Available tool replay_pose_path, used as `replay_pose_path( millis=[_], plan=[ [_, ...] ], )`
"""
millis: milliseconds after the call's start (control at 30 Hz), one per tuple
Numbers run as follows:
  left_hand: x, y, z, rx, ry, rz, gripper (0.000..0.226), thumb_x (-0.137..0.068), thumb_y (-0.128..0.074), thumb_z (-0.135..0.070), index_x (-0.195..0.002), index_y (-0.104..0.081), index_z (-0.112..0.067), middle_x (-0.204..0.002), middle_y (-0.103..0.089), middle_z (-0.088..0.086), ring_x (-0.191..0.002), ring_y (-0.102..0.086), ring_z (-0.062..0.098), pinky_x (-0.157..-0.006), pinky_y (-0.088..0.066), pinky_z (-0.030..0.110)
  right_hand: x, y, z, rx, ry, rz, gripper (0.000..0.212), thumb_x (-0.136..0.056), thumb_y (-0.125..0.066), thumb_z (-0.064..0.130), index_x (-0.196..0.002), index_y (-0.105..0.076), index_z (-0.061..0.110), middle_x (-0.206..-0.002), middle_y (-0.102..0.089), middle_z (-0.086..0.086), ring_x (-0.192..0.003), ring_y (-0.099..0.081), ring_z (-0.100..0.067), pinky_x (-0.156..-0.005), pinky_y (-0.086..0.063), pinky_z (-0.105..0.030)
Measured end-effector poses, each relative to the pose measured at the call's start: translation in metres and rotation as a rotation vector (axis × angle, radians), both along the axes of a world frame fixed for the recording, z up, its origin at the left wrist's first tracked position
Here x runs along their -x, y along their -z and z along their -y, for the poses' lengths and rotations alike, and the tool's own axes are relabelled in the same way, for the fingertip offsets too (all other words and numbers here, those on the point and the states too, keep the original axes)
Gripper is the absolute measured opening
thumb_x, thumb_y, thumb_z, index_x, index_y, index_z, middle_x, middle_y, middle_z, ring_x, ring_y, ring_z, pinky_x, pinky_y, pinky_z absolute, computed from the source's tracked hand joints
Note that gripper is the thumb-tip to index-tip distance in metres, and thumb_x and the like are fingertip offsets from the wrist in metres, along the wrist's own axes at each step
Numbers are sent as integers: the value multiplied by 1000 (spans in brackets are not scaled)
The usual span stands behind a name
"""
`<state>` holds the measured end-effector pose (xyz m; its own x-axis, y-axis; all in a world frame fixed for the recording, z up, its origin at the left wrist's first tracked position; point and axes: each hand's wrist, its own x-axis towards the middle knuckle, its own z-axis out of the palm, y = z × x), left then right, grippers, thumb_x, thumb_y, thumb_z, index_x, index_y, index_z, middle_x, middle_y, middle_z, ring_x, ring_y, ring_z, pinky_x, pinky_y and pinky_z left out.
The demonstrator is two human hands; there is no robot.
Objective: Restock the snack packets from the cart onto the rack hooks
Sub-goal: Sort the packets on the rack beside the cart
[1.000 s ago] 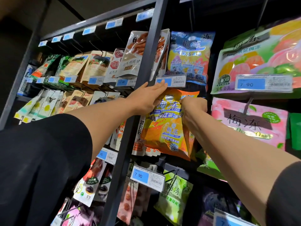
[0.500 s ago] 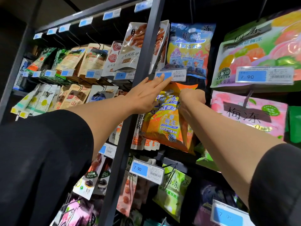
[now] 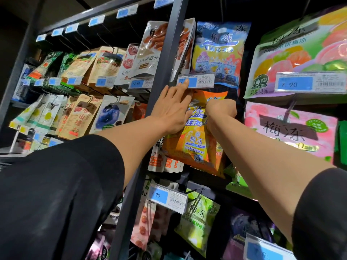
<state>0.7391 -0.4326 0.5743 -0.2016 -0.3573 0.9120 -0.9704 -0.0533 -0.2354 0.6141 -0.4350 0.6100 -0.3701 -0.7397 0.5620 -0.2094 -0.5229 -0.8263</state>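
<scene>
An orange-and-yellow snack packet [image 3: 195,145] hangs at the middle of the rack, just right of the dark upright post [image 3: 163,76]. My right hand [image 3: 221,111] grips the packet near its top, fingers curled around it. My left hand [image 3: 174,107] lies flat against the packet's upper left, fingers straight, fingertips touching the blue price tag [image 3: 196,81] above it. The hook itself is hidden behind my hands and the tag.
Packets fill the hooks all around: a blue jelly bag [image 3: 217,53] above, a pink bag [image 3: 289,128] and a large fruit-jelly bag [image 3: 300,53] to the right, green bags [image 3: 199,218] below, brown pouches [image 3: 97,66] to the left. The cart is out of view.
My left hand's fingers have straightened and slid up to the price tag. My right hand keeps its grip on the orange packet. The view has shifted slightly.
</scene>
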Motion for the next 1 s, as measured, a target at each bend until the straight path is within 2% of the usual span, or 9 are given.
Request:
replay_pose_path(
  millis=[200, 300, 367, 433, 533, 667, 767, 900, 1000],
  plan=[
    [-4, -6, -2, 0, -72, 29, 43, -100, -33, -43, -138, -38, -22, -160, 2, 8, -143, -12, 29, -120, 2, 47, -2, -3, 12, 19, -35, 58, 30, -92, -53, 10, -120, -54, -2, -104, -54, -10, -88, -51, -22, -78, -47, -31],
    [-1, -4, -3, -42, -101, 40, 36, -100, -32, -45, -123, -52, -24, -160, 11, 9, -146, -1, 28, -117, 6, 53, 5, 6, 16, 22, 27, 45, 33, -91, -55, 11, -122, -55, -2, -117, -59, -17, -103, -59, -30, -80, -45, -32],
    [5, 1, 2, -65, -93, 33, 34, -100, -33, -44, -113, -59, -25, -158, 16, 10, -146, 7, 29, -116, 6, 57, 12, 14, 23, -10, 55, 33, 35, -91, -55, 9, -123, -54, -4, -124, -58, -18, -101, -58, -31, -77, -41, -30],
    [8, 3, 7, -43, -75, 13, 34, -100, -36, -43, -115, -61, -25, -158, 18, 10, -146, 9, 30, -116, 6, 56, 17, 16, 29, -22, 75, -19, 31, -90, -56, 8, -118, -56, -4, -120, -60, -17, -95, -56, -29, -76, -41, -31],
    [0, 3, 7, -37, -33, 16, 33, -99, -40, -40, -118, -61, -21, -158, 18, 11, -147, 9, 30, -118, 6, 51, 22, 16, 32, 24, 125, -93, 22, -89, -59, 12, -106, -64, -1, -112, -65, -16, -101, -61, -33, -74, -41, -31],
    [-6, 8, -3, -93, 29, 60, 28, -97, -47, -32, -120, -56, -20, -157, 23, 11, -147, 13, 28, -119, 5, 51, 27, 35, 38, 54, 168, -155, 32, -85, -66, 29, -104, -68, 3, -109, -68, -16, -99, -62, -35, -70, -39, -29],
    [-4, 10, -9, -133, 26, 67, 39, -95, -50, -28, -133, -48, -22, -156, 26, 11, -147, 17, 27, -119, 6, 49, 29, 47, 40, 50, 209, -229, 25, -85, -61, 19, -103, -69, 3, -107, -68, -18, -97, -63, -36, -67, -38, -29],
    [0, 4, -18, -195, -46, 79, 51, -94, -51, -29, -142, -38, -26, -156, 27, 14, -146, 17, 28, -119, 7, 47, 24, 41, 41, -44, 286, -252, 26, -89, -57, 11, -112, -63, 0, -118, -63, -20, -108, -60, -38, -82, -48, -37],
    [5, 3, -28, -269, -110, 83, 60, -95, -49, -31, -150, -24, -29, -155, 28, 12, -146, 17, 26, -118, 7, 51, 22, 39, 39, -139, 184, -219, 34, -91, -56, 12, -122, -57, -2, -124, -60, -22, -114, -58, -37, -91, -48, -39]
  ],
)
